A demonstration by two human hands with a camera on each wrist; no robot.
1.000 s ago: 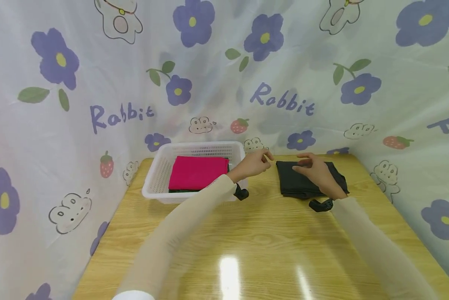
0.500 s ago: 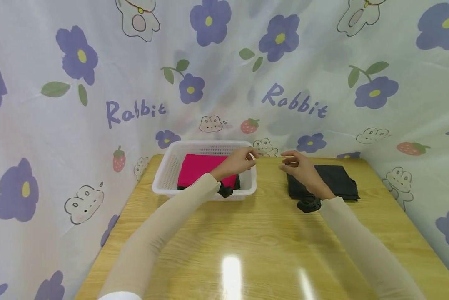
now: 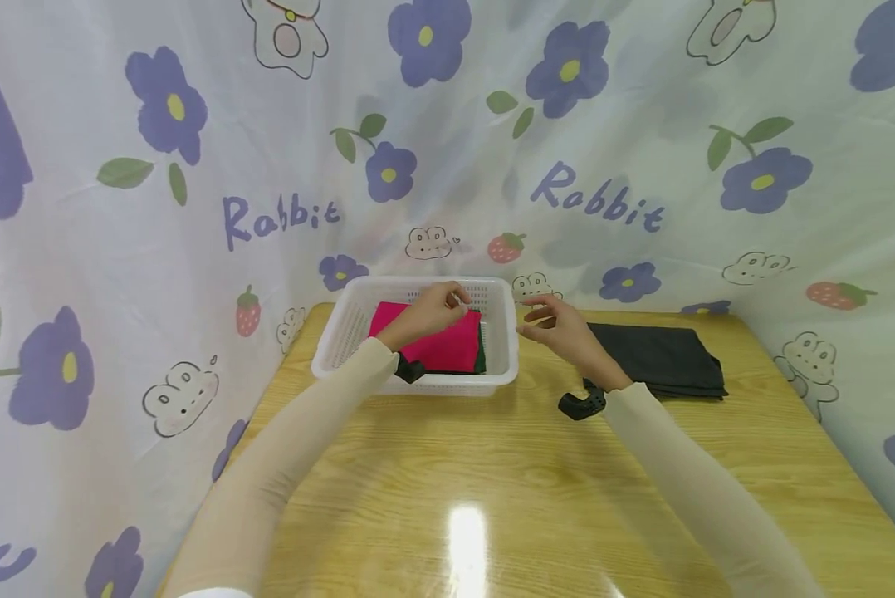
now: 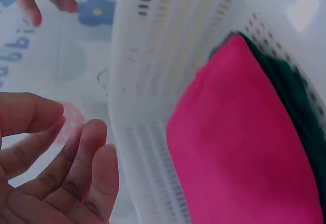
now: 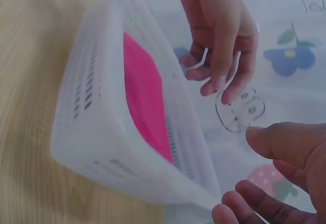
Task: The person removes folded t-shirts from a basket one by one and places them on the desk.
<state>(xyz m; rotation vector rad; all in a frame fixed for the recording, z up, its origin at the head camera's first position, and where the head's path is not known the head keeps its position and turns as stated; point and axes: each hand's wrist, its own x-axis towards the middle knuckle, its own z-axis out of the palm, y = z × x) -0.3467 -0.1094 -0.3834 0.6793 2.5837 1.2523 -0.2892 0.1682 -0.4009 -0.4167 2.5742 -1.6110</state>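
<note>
My left hand point(image 3: 431, 312) hangs over the white perforated basket point(image 3: 509, 332), fingers loosely bent around nothing. Under it, a folded pink cloth point(image 3: 447, 352) lies in the basket on top of a dark green cloth point(image 3: 481, 353); the left wrist view shows the green cloth point(image 4: 288, 81) along one edge of the pink. My right hand point(image 3: 564, 334) is beside the basket's right rim, thumb and fingers apart and holding nothing. In the right wrist view, the two hands face each other near the basket's far side. A folded black cloth point(image 3: 660, 357) lies right of the right hand.
The basket stands near the back left of the wooden table point(image 3: 552, 490). Behind the table and along both sides hangs a white curtain point(image 3: 462, 199) printed with flowers and rabbits. Each wrist wears a black device point(image 3: 584, 405).
Both hands have moved left, the left one to above the basket, the right one from over the black cloth to the basket's right rim. The head view has shifted slightly; the cloths lie still.
</note>
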